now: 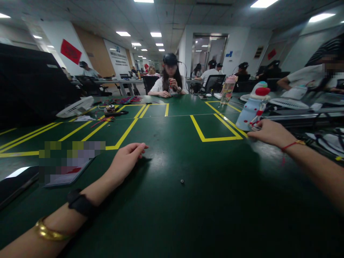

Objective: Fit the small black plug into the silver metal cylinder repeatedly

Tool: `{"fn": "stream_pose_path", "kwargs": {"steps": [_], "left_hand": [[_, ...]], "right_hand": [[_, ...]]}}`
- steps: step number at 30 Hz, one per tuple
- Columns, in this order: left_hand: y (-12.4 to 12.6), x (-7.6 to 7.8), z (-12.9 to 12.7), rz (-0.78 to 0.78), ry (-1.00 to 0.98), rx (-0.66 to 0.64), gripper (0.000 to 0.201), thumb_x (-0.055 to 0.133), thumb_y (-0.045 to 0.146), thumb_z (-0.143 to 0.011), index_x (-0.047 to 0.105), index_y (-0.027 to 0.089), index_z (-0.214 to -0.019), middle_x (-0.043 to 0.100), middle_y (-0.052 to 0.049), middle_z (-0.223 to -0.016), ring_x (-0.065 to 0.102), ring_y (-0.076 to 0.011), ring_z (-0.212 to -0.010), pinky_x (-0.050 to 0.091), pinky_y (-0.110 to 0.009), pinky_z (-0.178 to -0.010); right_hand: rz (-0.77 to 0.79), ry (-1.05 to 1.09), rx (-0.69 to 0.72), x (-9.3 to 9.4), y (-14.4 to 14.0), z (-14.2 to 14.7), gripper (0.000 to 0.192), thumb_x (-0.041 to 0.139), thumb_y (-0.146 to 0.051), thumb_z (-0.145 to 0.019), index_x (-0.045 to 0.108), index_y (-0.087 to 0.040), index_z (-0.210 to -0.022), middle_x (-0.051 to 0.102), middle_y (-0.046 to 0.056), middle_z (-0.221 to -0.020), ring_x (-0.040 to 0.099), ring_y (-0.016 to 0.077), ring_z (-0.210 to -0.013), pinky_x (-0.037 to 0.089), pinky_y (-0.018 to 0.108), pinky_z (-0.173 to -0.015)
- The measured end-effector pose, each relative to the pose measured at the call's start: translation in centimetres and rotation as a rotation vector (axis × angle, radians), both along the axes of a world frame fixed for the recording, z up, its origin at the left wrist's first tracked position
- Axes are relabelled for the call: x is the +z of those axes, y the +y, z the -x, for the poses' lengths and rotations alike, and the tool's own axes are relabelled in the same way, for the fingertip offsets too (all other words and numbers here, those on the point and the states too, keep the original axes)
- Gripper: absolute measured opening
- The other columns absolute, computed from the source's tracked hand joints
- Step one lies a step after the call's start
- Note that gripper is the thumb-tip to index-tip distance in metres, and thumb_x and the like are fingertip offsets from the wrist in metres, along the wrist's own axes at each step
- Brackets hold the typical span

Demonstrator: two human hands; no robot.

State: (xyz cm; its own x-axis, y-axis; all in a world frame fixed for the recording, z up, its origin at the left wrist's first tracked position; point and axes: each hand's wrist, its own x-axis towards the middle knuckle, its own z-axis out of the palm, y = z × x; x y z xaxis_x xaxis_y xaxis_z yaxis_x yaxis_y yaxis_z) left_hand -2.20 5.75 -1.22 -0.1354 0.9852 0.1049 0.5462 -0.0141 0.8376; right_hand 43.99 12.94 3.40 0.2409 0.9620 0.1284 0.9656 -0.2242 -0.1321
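My left hand [129, 157] hovers over or rests on the green table, left of the middle. Its fingers are curled together, the thumb lies against them, and nothing shows in them. To the right, my right hand [268, 132] reaches to the foot of a light-blue bottle [246, 113] with a red and white figure on top. Those fingers are bent in a pinch beside the bottle's base; what they hold, if anything, is hidden. A small dark ring-shaped part [182, 181] lies on the table between my hands.
Yellow tape [221, 139] marks areas on the green table [172, 222]. At left lie a phone [18, 179] and a partly blurred flat item [72, 175]. Wires [126, 101] and a white fan [76, 106] are farther off. A person [169, 79] sits opposite; cables [329, 138] lie at right.
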Motion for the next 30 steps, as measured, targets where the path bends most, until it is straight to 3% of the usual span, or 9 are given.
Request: {"fn": "stream_pose_path", "kwargs": {"steps": [4, 6, 9, 11, 15, 18, 24, 27, 30], "left_hand": [[-0.1, -0.2, -0.4, -0.008, 0.043, -0.01, 0.036, 0.054, 0.052, -0.074, 0.07, 0.023, -0.089, 0.062, -0.001, -0.07, 0.053, -0.0175, -0.065, 0.036, -0.025, -0.055], [-0.4, -0.1, -0.8, -0.01, 0.059, -0.011, 0.034, 0.055, 0.051, -0.074, 0.07, 0.023, -0.087, 0.062, -0.001, -0.069, 0.053, -0.0176, -0.065, 0.035, -0.025, -0.055], [-0.5, 0.1, -0.9, -0.005, 0.055, 0.001, 0.035, 0.054, 0.052, -0.074, 0.069, 0.023, -0.088, 0.061, 0.0, -0.069, 0.052, -0.0164, -0.062, 0.035, -0.025, -0.053], [-0.5, 0.1, -0.9, 0.011, 0.059, 0.006, 0.038, 0.054, 0.053, -0.074, 0.069, 0.022, -0.09, 0.059, 0.0, -0.067, 0.05, -0.0149, -0.057, 0.033, -0.024, -0.05], [-0.5, 0.1, -0.9, 0.025, 0.079, 0.009, 0.039, 0.053, 0.054, -0.074, 0.069, 0.022, -0.09, 0.057, 0.001, -0.065, 0.047, -0.0135, -0.053, 0.031, -0.024, -0.047], [-0.5, 0.1, -1.0, 0.009, 0.079, 0.006, 0.039, 0.053, 0.053, -0.074, 0.069, 0.022, -0.09, 0.058, 0.001, -0.066, 0.047, -0.0134, -0.054, 0.031, -0.024, -0.047], [-0.5, -0.1, -0.8, 0.038, 0.101, -0.014, 0.038, 0.052, 0.054, -0.076, 0.068, 0.023, -0.091, 0.057, 0.002, -0.065, 0.046, -0.0124, -0.051, 0.031, -0.024, -0.047], [-0.4, -0.3, -0.5, 0.023, 0.113, -0.032, 0.039, 0.05, 0.055, -0.077, 0.067, 0.023, -0.092, 0.062, 0.001, -0.072, 0.053, -0.0151, -0.061, 0.034, -0.024, -0.052], [-0.2, -0.5, -0.3, 0.01, 0.118, -0.043, 0.04, 0.05, 0.056, -0.077, 0.067, 0.023, -0.093, 0.065, -0.001, -0.081, 0.056, -0.0171, -0.07, 0.037, -0.025, -0.056]], "right_hand": [[0.17, 0.006, -0.086, 0.3, 0.8, -4.4, 0.027, 0.065, -0.042, -0.06, 0.055, -0.017, -0.056, 0.056, 0.009, -0.061, 0.056, 0.023, -0.063, 0.042, 0.036, -0.057], [0.155, -0.025, -0.098, 0.5, 0.5, -4.3, 0.032, 0.069, -0.043, -0.056, 0.059, -0.014, -0.065, 0.059, 0.012, -0.07, 0.058, 0.0275, -0.071, 0.044, 0.041, -0.061], [0.01, -0.108, -0.063, 0.4, -0.7, -0.6, 0.063, 0.065, -0.06, -0.056, 0.06, -0.012, -0.098, 0.056, 0.022, -0.103, 0.051, 0.0388, -0.1, 0.04, 0.054, -0.075], [-0.101, -0.095, 0.159, -0.1, -2.4, 3.9, 0.064, 0.054, -0.061, -0.068, 0.054, -0.017, -0.114, 0.051, 0.017, -0.118, 0.045, 0.032, -0.112, 0.036, 0.051, -0.09], [-0.172, 0.141, 0.983, -2.1, -7.5, 13.6, 0.043, 0.046, -0.039, -0.085, 0.05, -0.022, -0.124, 0.05, 0.006, -0.124, 0.044, 0.0173, -0.113, 0.035, 0.036, -0.098], [-0.04, 0.205, 1.17, -3.6, -10.7, 17.9, 0.036, 0.044, -0.033, -0.088, 0.053, -0.026, -0.122, 0.054, 0.002, -0.119, 0.045, 0.0142, -0.107, 0.038, 0.031, -0.092], [-0.047, 0.178, 1.026, -3.4, -10.1, 17.0, 0.023, 0.045, -0.03, -0.087, 0.066, -0.021, -0.09, 0.062, 0.002, -0.092, 0.051, 0.0128, -0.087, 0.039, 0.029, -0.08], [-0.139, 0.144, 0.761, -1.2, -7.3, 13.4, 0.026, 0.046, -0.034, -0.084, 0.065, -0.018, -0.088, 0.063, 0.005, -0.089, 0.053, 0.0133, -0.08, 0.04, 0.028, -0.075], [-0.252, -0.043, 0.348, 1.2, -4.3, 7.9, 0.034, 0.045, -0.042, -0.08, 0.067, -0.017, -0.087, 0.064, 0.008, -0.09, 0.054, 0.019, -0.082, 0.037, 0.033, -0.072]]}}
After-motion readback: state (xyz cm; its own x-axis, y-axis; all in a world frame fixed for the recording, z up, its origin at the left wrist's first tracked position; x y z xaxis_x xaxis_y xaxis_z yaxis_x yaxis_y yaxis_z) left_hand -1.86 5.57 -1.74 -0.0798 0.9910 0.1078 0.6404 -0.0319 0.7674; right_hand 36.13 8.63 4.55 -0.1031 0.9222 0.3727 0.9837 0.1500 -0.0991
